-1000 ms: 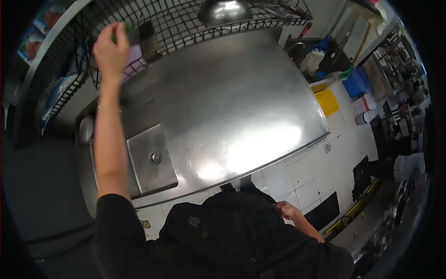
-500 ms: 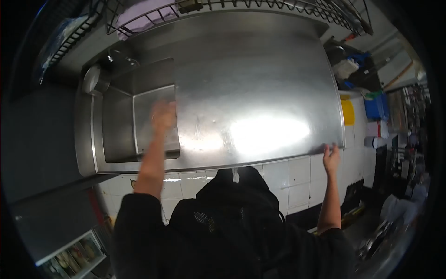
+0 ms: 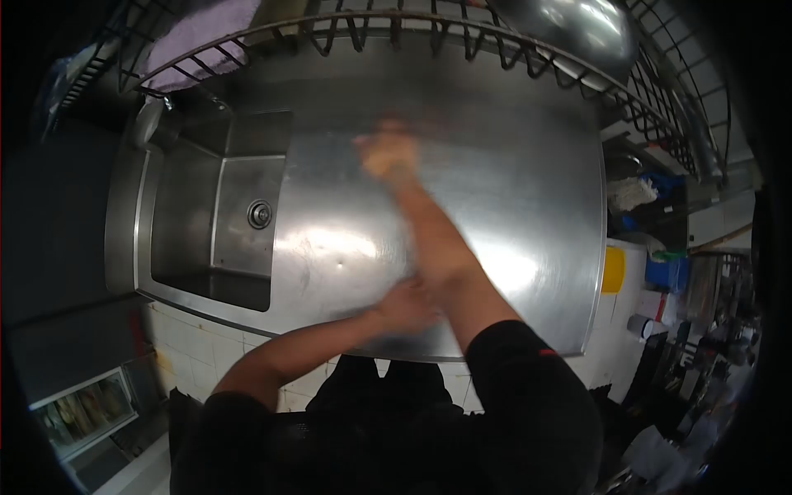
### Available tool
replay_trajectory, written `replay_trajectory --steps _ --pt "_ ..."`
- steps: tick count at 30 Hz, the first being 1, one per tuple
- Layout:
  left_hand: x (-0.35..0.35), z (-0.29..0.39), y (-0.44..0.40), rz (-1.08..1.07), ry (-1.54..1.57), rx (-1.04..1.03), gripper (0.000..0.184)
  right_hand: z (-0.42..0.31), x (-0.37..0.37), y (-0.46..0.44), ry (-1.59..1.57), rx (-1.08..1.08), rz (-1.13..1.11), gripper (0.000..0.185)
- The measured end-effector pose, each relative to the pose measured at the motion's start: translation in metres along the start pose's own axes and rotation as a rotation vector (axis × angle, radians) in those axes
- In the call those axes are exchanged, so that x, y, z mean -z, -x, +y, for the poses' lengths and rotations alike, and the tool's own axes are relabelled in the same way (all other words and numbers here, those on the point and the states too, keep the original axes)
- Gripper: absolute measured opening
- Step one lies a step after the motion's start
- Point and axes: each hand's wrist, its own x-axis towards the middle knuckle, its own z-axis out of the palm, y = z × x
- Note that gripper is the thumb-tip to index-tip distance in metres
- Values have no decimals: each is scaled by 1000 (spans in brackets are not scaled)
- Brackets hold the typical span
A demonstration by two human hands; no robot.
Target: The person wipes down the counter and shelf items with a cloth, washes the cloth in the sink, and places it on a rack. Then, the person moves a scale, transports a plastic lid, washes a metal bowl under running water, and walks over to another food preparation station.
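Observation:
Stretched out over the steel counter (image 3: 346, 190), my right hand (image 3: 389, 153) is smeared by motion. Its fingers do not show clearly, and I cannot tell whether it touches the steel or holds anything. My left hand (image 3: 408, 305) is low over the counter's near side, right at my right forearm, which partly hides its fingers. Whether it touches the forearm or the steel is unclear. On the left lies a steel sink (image 3: 186, 214) with a round drain (image 3: 259, 214) in its floor.
A wire rack (image 3: 396, 15) runs above the back edge, with a pink cloth (image 3: 198, 41) and a shiny metal bowl (image 3: 577, 33) on it. A tap (image 3: 219, 103) stands behind the sink. To the right are a yellow container (image 3: 612, 271) and a blue container (image 3: 667, 274).
My right hand has gone from the counter's near right corner to the far middle. My left hand has moved from over the sink rightward to the near side. The view has shifted.

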Motion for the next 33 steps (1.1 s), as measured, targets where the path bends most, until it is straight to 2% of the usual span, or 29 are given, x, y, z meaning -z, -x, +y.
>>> replay_trajectory --steps 1,3,4,5,6,7,8,9,10,11,12,13,15,16,17,18,19,20,21,22,23,24,25,26,27,28,30,31,33 --pt "-26 -10 -11 -6 302 162 57 -30 -117 -10 -929 64 11 58" --pt "-24 -70 -23 82 235 146 64 -108 -36 23 -446 510 -261 66" --pt "-6 -97 -31 147 178 126 71 -118 -17 21 -459 547 -272 66" --pt "44 -118 -32 264 -669 96 69 -112 -1 21 -432 630 -179 67" --pt "69 -169 -9 470 -165 391 65 -98 8 20 -405 710 -81 67" --pt "137 -165 3 325 -425 756 60 -73 7 13 -372 681 223 55" --pt "172 -184 30 664 -903 727 61 -34 19 3 -491 615 155 46" --pt "206 -207 66 615 -568 1077 61 11 15 -3 -239 462 66 41" --pt "248 -202 97 194 -381 1369 51 46 39 -11 54 246 -98 42" --pt "265 -199 118 226 -383 1382 51 105 3 -21 183 141 456 44" --pt "275 -196 136 160 -639 1381 45 114 49 -27 96 -146 42 47" --pt "282 -198 150 84 -890 1372 40 129 65 -38 105 -353 -62 58" --pt "312 -265 158 460 -350 1048 34 169 9 -60 168 -461 239 64" --pt "330 -273 146 645 -403 893 32 148 -2 -71 163 -455 243 64" --pt "348 -274 121 820 -452 724 30 121 -17 -84 280 -361 155 65" --pt "372 -269 94 1070 -300 608 28 87 -30 -96 397 -274 69 67" --pt "394 -270 72 1302 -131 479 26 37 -42 -99 425 -169 75 65" --pt "409 -291 59 1283 -122 468 26 -16 -54 -99 456 -69 72 63" --pt "422 -316 48 1254 62 474 29 -50 -75 -106 319 158 -137 59" --pt "425 -336 45 1213 252 490 33 -119 -54 -96 80 217 -295 56" --pt "420 -340 54 1106 253 498 33 -150 -96 -78 61 457 81 55" --pt "412 -338 68 1002 253 499 33 -212 -52 -70 -84 316 -637 56" --pt "398 -352 89 908 348 553 34 -242 -59 -48 -401 269 -820 59" --pt "371 -369 108 864 375 621 34 -248 -147 -22 -391 410 -834 56" --pt "335 -411 138 577 481 651 30 -278 -122 -10 -414 487 -1191 44" --pt "315 -405 164 242 -225 683 20 -288 -131 18 -510 474 -1107 39" --pt "305 -399 188 272 52 733 10 -290 -165 37 -588 459 -1016 34" --pt "314 -394 181 260 59 725 10 -282 -179 43 -603 300 -946 31" --pt "339 -363 146 477 537 862 9 -271 -185 54 -590 -38 -794 26"
